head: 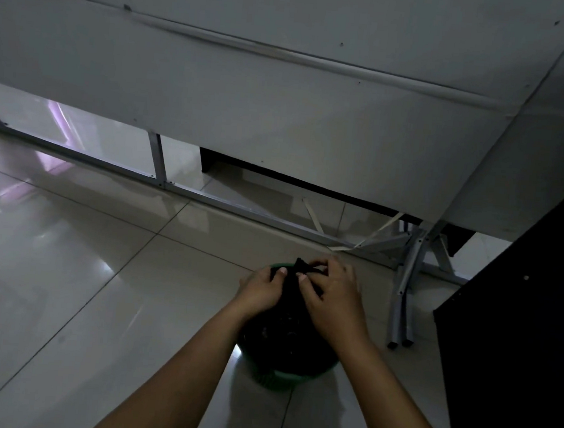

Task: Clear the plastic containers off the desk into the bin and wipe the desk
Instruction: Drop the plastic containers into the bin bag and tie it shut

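A green bin [280, 377] stands on the tiled floor below me, lined with a black bag [289, 330]. The bag's top is bunched together above the bin. My left hand [262, 289] pinches the bunched bag from the left. My right hand [333, 298] grips it from the right, fingers curled over the gathered top. What lies inside the bag is too dark to make out. No plastic containers and no desk top show in view.
A white partition panel [285, 87] on a metal frame [206, 200] runs across behind the bin. Grey folded metal legs [406, 293] stand to the right. A black piece of furniture [518, 337] fills the right edge. Glossy floor tiles [63, 280] spread to the left.
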